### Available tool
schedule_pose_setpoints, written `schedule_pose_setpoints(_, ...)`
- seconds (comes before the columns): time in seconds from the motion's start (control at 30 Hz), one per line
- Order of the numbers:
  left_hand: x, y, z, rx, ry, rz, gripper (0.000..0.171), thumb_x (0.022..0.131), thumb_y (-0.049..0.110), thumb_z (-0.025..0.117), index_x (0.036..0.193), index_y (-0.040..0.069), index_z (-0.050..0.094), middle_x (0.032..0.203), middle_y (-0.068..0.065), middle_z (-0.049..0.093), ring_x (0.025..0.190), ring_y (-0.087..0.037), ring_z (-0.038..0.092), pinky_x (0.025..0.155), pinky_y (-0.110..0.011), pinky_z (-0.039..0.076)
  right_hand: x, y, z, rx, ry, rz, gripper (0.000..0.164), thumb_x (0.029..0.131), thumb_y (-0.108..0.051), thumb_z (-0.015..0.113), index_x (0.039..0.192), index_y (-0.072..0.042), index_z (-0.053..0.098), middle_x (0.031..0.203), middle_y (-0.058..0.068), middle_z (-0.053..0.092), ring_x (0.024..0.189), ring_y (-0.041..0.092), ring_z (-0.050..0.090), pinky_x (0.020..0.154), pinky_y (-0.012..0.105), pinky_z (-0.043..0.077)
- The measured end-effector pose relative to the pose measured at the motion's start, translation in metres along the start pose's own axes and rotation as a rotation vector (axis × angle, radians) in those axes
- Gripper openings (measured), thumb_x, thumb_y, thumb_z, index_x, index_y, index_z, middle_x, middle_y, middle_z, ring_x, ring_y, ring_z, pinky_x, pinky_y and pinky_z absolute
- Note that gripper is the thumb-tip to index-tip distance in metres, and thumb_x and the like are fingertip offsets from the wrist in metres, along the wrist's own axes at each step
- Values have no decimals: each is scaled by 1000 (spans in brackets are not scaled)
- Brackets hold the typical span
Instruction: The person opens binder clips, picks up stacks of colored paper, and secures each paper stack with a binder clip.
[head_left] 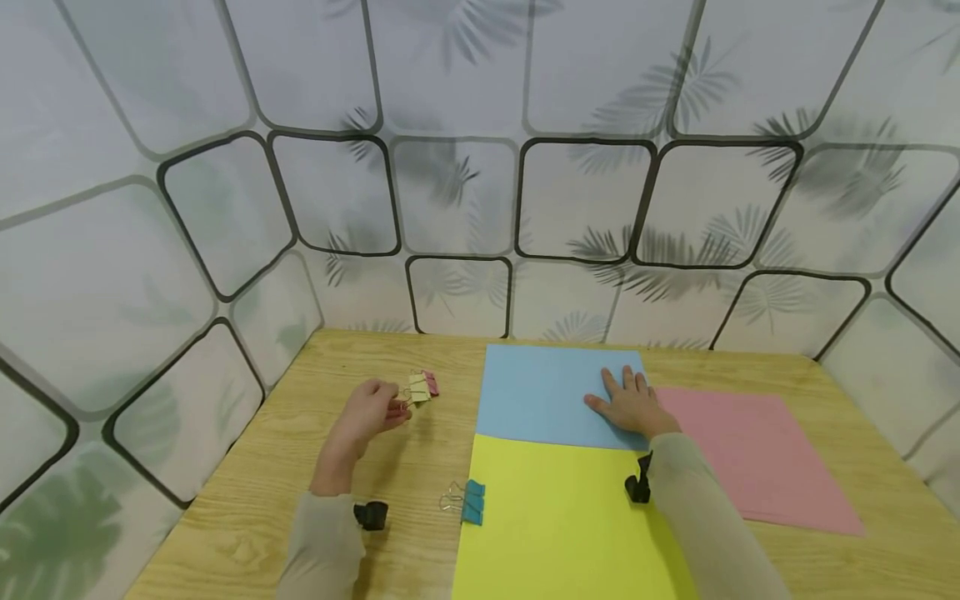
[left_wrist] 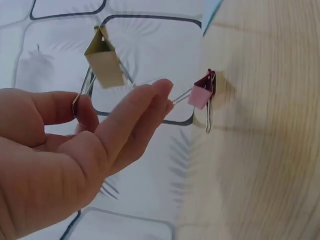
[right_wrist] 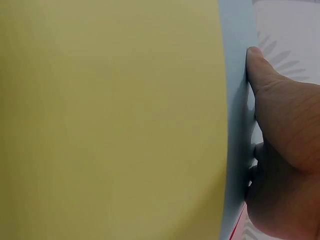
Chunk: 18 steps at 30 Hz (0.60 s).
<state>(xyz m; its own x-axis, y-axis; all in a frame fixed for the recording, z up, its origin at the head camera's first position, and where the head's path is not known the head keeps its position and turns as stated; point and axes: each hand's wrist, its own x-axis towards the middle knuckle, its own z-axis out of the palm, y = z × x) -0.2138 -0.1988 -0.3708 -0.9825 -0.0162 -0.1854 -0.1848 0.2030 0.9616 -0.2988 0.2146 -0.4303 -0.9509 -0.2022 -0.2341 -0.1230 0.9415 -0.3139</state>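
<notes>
My left hand (head_left: pixel 369 410) is raised over the left part of the table, pinching a pale yellow binder clip (left_wrist: pixel 106 65) by a wire handle between thumb and fingers. Just beyond its fingertips a pink binder clip (left_wrist: pixel 201 95) stands on the table. My right hand (head_left: pixel 632 403) lies with fingers spread on a light blue sheet (head_left: pixel 540 392). Below the blue sheet is a bright yellow sheet (head_left: pixel 562 517); in the right wrist view their border runs beside the thumb. A teal binder clip (head_left: pixel 473 502) sits on the yellow sheet's left edge, its wire handles pointing left.
Pink sheets (head_left: pixel 757 450) lie to the right of the blue one, partly behind my right forearm. The wooden table (head_left: pixel 247 500) ends at the back against a patterned wall covering (head_left: pixel 465 200), which also rises at the left and right.
</notes>
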Motion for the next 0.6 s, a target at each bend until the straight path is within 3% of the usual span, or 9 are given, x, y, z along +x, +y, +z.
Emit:
schedule_pose_setpoints(0.17, 7, -1, 0, -290, -44, -53, 50, 110, 20, 30, 147, -12, 23, 122, -26, 45, 102, -23, 64, 92, -25, 52, 1, 0, 1, 2, 1, -4, 82, 104, -56, 34, 156, 3, 12, 154, 42, -5, 141, 61, -5, 112, 70, 3)
schedule_pose_setpoints(0.33, 11, 0, 0, -518, -74, -68, 53, 109, 19, 37, 151, -8, 20, 124, -21, 46, 102, -17, 64, 97, -23, 48, 2, 1, 1, 3, 1, -12, 83, 104, -57, 34, 156, 4, 12, 154, 43, -5, 141, 61, -5, 112, 71, 3)
schedule_pose_setpoints(0.43, 11, 2, 1, -656, -74, -82, 45, 107, 13, 44, 145, -7, 33, 118, -17, 50, 102, -17, 65, 100, -24, 47, 2, 2, 1, -3, 4, -15, 83, 103, -57, 34, 156, 4, 12, 154, 43, -4, 141, 62, -5, 111, 71, 3)
schedule_pose_setpoints(0.6, 12, 3, 3, -832, -87, -110, 18, 104, 8, 49, 115, -2, 59, 112, -13, 54, 103, -19, 64, 101, -26, 46, 2, 2, 1, -12, 6, -14, 84, 103, -57, 34, 156, 4, 13, 154, 43, -3, 140, 62, -3, 112, 71, 5)
